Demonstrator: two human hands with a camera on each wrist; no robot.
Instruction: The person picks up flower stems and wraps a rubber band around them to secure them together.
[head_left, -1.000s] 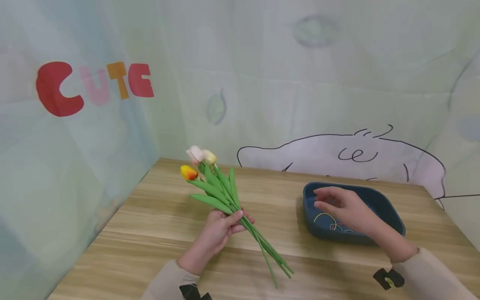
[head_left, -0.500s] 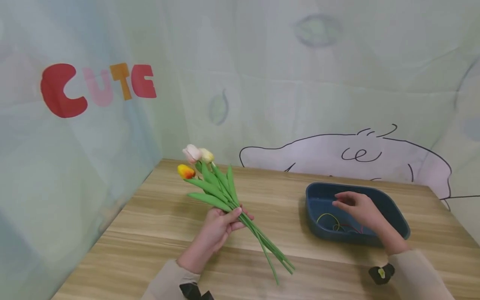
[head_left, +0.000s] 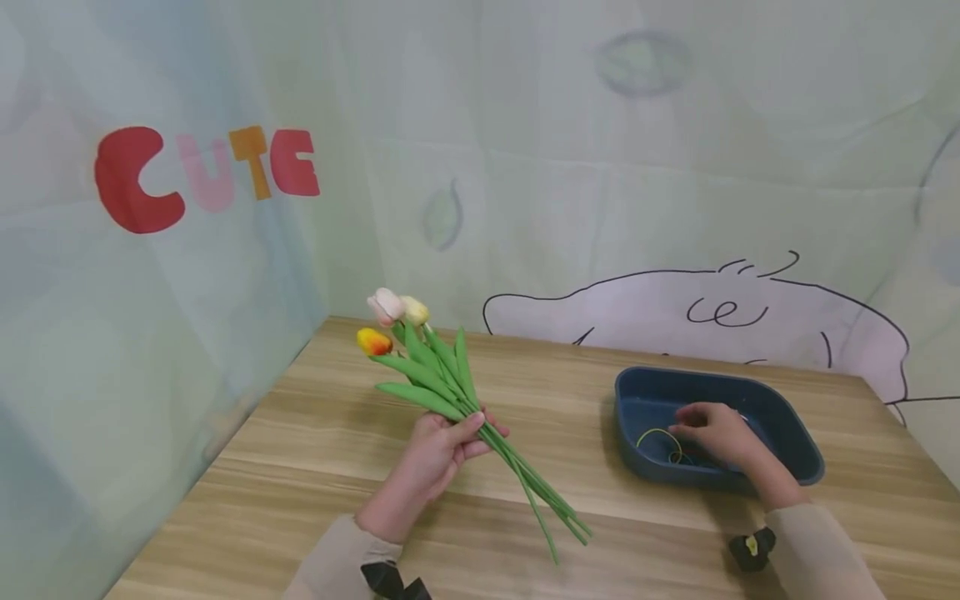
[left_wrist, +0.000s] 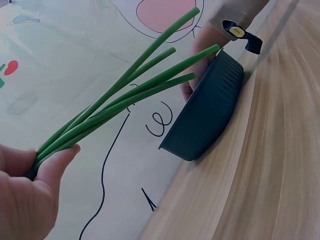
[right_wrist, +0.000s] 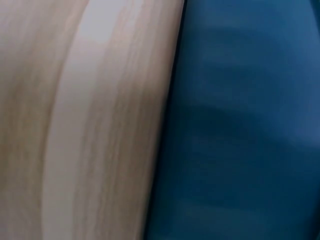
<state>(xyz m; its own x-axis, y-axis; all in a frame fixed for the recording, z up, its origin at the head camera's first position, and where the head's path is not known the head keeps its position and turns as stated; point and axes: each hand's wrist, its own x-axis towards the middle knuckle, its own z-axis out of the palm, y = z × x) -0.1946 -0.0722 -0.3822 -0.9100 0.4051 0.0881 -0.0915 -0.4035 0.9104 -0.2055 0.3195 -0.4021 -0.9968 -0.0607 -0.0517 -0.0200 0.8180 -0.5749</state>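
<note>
The head view looks down; both lower wrist views share its tray (left_wrist: 206,119).

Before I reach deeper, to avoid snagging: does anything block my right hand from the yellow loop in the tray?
Nothing visible does. Your right hand is within the tray, just beside the yellow loop; what lies under the hand is hidden.

Smooth plastic tray (head_left: 667,472), wood-grained table (head_left: 577,417)

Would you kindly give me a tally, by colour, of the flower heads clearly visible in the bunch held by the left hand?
Pale pink flower head: 1
Pale yellow flower head: 1
Orange-and-yellow flower head: 1
Total clearly visible: 3
</note>
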